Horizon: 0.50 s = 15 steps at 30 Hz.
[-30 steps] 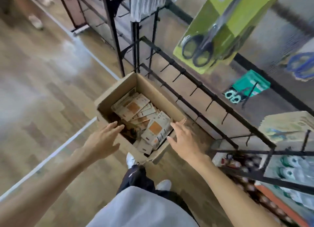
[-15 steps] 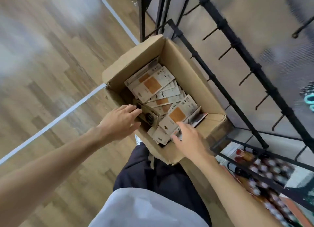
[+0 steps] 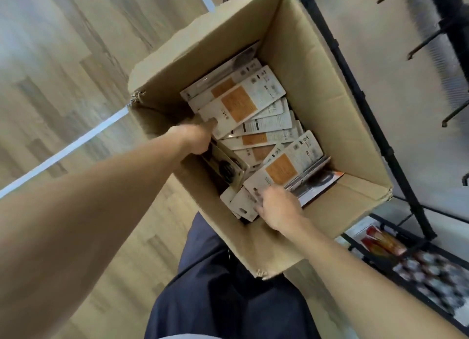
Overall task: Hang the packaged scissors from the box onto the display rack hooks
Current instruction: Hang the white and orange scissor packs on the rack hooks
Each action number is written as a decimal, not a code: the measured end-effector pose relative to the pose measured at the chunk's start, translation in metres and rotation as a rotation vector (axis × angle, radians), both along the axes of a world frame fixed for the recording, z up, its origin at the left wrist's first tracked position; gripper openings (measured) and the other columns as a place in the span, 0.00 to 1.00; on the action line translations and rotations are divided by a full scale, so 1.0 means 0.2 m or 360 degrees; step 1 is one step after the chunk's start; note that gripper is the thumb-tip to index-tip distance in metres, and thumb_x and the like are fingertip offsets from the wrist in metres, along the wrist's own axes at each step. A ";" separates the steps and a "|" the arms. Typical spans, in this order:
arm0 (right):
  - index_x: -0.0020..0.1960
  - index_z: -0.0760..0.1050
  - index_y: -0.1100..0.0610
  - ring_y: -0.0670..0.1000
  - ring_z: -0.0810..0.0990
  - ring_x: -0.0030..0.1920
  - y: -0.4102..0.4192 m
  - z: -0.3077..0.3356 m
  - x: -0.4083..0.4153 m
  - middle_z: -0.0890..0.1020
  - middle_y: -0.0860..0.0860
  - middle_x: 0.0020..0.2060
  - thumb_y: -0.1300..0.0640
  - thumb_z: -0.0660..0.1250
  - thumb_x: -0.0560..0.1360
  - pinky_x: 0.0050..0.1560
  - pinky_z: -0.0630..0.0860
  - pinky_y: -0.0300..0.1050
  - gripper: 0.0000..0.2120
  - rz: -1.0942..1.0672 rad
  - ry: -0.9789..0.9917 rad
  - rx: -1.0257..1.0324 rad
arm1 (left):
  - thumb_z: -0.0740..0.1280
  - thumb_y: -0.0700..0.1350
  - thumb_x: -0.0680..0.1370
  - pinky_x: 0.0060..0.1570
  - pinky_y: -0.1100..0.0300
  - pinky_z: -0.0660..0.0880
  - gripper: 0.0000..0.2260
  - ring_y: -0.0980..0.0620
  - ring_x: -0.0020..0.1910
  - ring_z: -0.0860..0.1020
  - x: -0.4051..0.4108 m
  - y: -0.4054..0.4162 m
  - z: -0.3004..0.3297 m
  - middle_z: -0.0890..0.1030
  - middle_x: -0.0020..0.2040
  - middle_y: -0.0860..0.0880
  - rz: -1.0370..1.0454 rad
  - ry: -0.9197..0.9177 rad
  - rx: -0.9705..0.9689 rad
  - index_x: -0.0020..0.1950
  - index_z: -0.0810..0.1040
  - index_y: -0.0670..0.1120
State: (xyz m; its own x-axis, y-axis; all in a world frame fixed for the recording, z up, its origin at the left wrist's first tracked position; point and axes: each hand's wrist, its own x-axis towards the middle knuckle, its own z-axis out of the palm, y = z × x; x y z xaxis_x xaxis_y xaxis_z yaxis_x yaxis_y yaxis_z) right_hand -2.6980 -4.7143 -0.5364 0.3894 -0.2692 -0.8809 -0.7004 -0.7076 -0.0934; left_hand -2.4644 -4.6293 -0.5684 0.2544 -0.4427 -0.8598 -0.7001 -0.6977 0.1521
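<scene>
Both arms reach down into the open cardboard box, which fills the centre and upper middle of the frame. Left hand, centre left, is inside the near-left corner; its thumb appears to press the lower corner of the top card-backed pack, but the fingers are blurred and partly hidden, so a true grip cannot be told. Right hand, lower centre, has fingers curled onto the near end of another pack, seemingly pinching its edge to lift it free. Packaged scissors lie loose and overlapping inside, mostly backs up, orange label panels showing; one dark-faced pack stands on edge near the left hand. Judged step: picking packs out, nothing hung yet. The box sits close against the rack, likely for a short carry. Display rack bar runs down the right of the frame, bare hooks at upper right. A wire shelf of small goods sits lower right. Overlapped packs may snag or drag neighbours when lifted.
</scene>
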 end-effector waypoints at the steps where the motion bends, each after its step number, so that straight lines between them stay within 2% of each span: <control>1: 0.55 0.79 0.55 0.58 0.80 0.52 0.02 -0.02 0.01 0.80 0.54 0.51 0.55 0.67 0.79 0.47 0.77 0.49 0.07 -0.0016 -0.0015 -0.0025 | 0.57 0.41 0.83 0.67 0.49 0.68 0.28 0.40 0.73 0.64 0.01 -0.01 -0.03 0.57 0.78 0.41 0.0020 -0.0033 -0.0061 0.80 0.50 0.53; 5: 0.53 0.81 0.58 0.57 0.79 0.52 0.10 -0.09 0.02 0.81 0.55 0.49 0.57 0.66 0.79 0.47 0.76 0.46 0.07 -0.0262 -0.0072 -0.0238 | 0.60 0.40 0.80 0.63 0.46 0.72 0.28 0.38 0.70 0.66 0.04 -0.03 -0.11 0.57 0.77 0.42 0.0025 -0.0140 -0.0126 0.77 0.55 0.58; 7: 0.52 0.81 0.59 0.58 0.77 0.58 0.14 -0.11 0.02 0.81 0.56 0.52 0.57 0.68 0.78 0.55 0.76 0.50 0.06 -0.0341 -0.0052 -0.0298 | 0.62 0.38 0.79 0.58 0.46 0.75 0.23 0.39 0.63 0.71 0.04 -0.04 -0.12 0.62 0.71 0.41 0.0031 -0.0137 -0.0133 0.71 0.62 0.54; 9: 0.54 0.80 0.59 0.59 0.73 0.63 0.18 -0.12 0.04 0.79 0.57 0.58 0.57 0.69 0.77 0.60 0.72 0.55 0.08 -0.0286 0.0043 -0.0299 | 0.64 0.38 0.78 0.52 0.49 0.77 0.18 0.41 0.54 0.72 0.05 -0.03 -0.13 0.65 0.65 0.42 0.0069 -0.0142 -0.0119 0.66 0.66 0.50; 10: 0.55 0.80 0.59 0.60 0.70 0.65 0.20 -0.13 0.04 0.77 0.58 0.60 0.56 0.70 0.77 0.62 0.69 0.56 0.09 -0.0237 0.0092 -0.0292 | 0.64 0.38 0.78 0.52 0.49 0.77 0.18 0.41 0.53 0.72 0.05 -0.03 -0.14 0.66 0.63 0.43 0.0076 -0.0141 -0.0112 0.66 0.67 0.50; 13: 0.57 0.79 0.59 0.61 0.67 0.67 0.25 -0.18 0.05 0.72 0.59 0.65 0.57 0.69 0.77 0.63 0.67 0.57 0.10 -0.0240 0.0145 -0.0295 | 0.66 0.40 0.78 0.55 0.49 0.77 0.21 0.40 0.59 0.73 0.05 0.00 -0.17 0.66 0.64 0.45 0.0036 -0.0141 -0.0116 0.69 0.69 0.54; 15: 0.58 0.79 0.58 0.60 0.67 0.68 0.27 -0.21 0.04 0.72 0.59 0.66 0.56 0.68 0.78 0.64 0.67 0.58 0.11 -0.0297 0.0130 -0.0348 | 0.66 0.41 0.79 0.57 0.50 0.76 0.25 0.40 0.64 0.71 0.05 0.02 -0.16 0.64 0.70 0.46 -0.0042 -0.0139 -0.0067 0.73 0.67 0.59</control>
State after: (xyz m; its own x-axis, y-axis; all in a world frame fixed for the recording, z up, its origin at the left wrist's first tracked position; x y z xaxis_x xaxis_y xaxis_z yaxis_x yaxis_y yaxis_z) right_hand -2.6905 -4.6611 -0.5779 0.2457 -0.5161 -0.8205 -0.8192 -0.5631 0.1089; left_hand -2.4547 -4.6262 -0.6007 0.3156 -0.4853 -0.8154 -0.7301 -0.6731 0.1181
